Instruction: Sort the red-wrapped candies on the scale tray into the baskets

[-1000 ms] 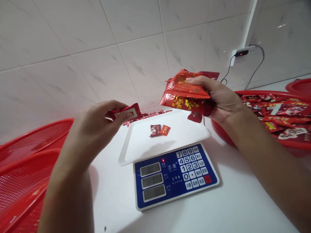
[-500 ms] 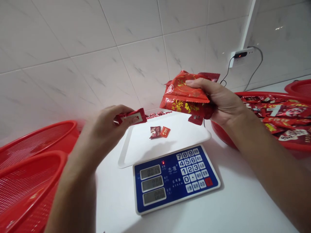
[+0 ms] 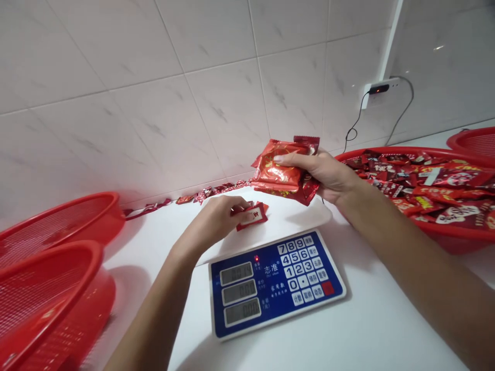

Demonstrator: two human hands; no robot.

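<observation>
My left hand [image 3: 216,219] pinches a small red sachet [image 3: 253,215] low over the white tray [image 3: 290,219] of the blue digital scale [image 3: 276,283]. A small red packet [image 3: 265,205] lying on the tray peeks out just behind the sachet. My right hand [image 3: 328,172] is held above the tray's far side, closed on a bunch of red foil packets [image 3: 280,170]. The scale's three displays are lit.
A red basket [image 3: 456,234] heaped with red packets stands at the right, another red basket [image 3: 474,141] behind it. Two stacked red mesh baskets [image 3: 46,268] sit at the left. Loose sachets [image 3: 201,195] line the tiled wall's base. A plugged charger [image 3: 377,90] hangs on the wall.
My left hand has moved right and down with the sachet, from beside the tray to just over it. My right hand has lowered slightly with its bunch of packets.
</observation>
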